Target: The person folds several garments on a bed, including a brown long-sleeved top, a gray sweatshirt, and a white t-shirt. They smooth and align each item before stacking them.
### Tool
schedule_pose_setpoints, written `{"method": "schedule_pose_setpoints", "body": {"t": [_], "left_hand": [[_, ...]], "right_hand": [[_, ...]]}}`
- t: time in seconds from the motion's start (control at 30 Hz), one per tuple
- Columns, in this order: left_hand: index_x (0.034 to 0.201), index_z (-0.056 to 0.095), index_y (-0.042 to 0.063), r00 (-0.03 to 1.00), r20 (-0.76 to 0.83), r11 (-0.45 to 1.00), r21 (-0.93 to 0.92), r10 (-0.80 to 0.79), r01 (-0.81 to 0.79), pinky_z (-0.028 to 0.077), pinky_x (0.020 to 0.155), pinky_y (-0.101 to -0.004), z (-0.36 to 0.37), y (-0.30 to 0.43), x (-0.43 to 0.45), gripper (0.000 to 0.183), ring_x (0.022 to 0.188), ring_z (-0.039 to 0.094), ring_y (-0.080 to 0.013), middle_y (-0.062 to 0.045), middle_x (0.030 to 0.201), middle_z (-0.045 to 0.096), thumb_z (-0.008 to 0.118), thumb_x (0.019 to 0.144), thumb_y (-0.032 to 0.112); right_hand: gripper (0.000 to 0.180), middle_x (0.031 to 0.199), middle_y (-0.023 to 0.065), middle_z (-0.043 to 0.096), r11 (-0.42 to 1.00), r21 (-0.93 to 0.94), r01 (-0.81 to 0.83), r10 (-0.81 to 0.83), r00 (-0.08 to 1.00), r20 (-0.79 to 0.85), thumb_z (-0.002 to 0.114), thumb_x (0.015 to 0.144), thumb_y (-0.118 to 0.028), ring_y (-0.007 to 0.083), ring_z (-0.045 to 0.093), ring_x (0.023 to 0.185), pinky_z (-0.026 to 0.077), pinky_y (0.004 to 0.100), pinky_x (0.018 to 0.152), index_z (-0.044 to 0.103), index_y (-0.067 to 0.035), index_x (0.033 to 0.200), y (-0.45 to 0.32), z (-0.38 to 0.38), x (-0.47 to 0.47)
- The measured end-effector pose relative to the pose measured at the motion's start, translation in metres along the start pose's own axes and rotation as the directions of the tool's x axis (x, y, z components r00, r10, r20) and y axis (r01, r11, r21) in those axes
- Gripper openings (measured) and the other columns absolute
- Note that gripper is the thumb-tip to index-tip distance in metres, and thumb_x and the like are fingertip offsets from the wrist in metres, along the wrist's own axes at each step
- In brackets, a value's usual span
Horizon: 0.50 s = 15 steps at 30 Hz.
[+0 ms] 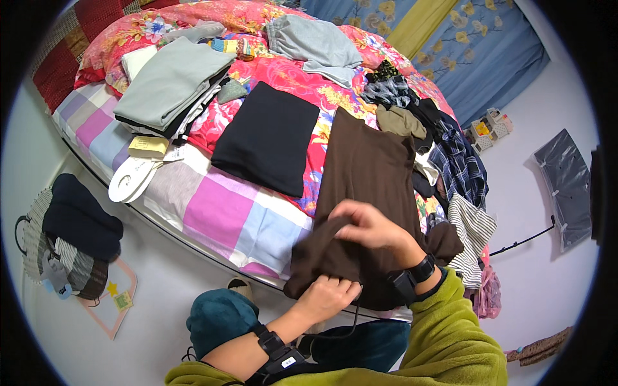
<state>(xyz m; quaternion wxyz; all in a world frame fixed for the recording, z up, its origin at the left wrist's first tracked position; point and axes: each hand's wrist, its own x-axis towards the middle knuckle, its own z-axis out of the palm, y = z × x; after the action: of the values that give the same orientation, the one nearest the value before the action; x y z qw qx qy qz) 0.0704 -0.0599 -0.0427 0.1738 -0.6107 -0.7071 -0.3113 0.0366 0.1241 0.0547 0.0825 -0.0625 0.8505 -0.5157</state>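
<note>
A dark brown garment (pixel 369 164) lies spread on the bed, its lower end reaching the near edge. My left hand (pixel 328 296) is closed on the garment's near edge. Above it, my right hand (pixel 369 224) pinches a raised, blurred fold of the same brown cloth between thumb and fingers. To the left of the garment lies a folded black garment (pixel 268 137). Further left is a stack of folded clothes with a grey-green piece (pixel 174 82) on top.
A wicker basket (pixel 36 227) holding dark clothes stands on the floor at left. Rumpled plaid clothing (pixel 456 159) and a striped garment (pixel 470 239) lie along the bed's right side. Light grey trousers (pixel 314 46) rest at the back; white paper tags (pixel 130 178) lie near the front edge.
</note>
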Motion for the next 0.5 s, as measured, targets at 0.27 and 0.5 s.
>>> {"method": "schedule_pose_setpoints", "body": {"t": [0.27, 0.5], "left_hand": [[0.099, 0.061, 0.007, 0.981, -0.081, 0.923, -0.360, -0.178, 0.138, 0.043, 0.058, -0.0299, -0.009, -0.006, -0.002, 0.026, 0.061, 0.056, -0.0192, -0.005, 0.085, 0.066, 0.065, 0.073, 0.008], [0.108, 0.062, 0.010, 0.949, -0.073, 0.852, -0.467, -0.305, 0.238, 0.039, 0.064, -0.0336, -0.032, -0.009, 0.004, 0.037, 0.072, 0.054, -0.0200, -0.002, 0.077, 0.057, 0.062, 0.073, 0.002]], "right_hand": [[0.029, 0.093, 0.0025, 0.062, 0.719, 0.672, -0.177, 0.543, 0.747, -0.384, 0.066, 0.085, -0.006, 0.0109, 0.060, 0.088, 0.048, 0.0268, 0.083, 0.049, -0.005, 0.109, 0.043, -0.018, -0.030], [0.063, 0.090, 0.0085, 0.064, 0.859, 0.490, -0.151, 0.422, 0.750, -0.509, 0.077, 0.078, -0.008, 0.0130, 0.062, 0.086, 0.049, 0.0249, 0.078, 0.038, -0.001, 0.126, 0.038, -0.023, -0.032]]}}
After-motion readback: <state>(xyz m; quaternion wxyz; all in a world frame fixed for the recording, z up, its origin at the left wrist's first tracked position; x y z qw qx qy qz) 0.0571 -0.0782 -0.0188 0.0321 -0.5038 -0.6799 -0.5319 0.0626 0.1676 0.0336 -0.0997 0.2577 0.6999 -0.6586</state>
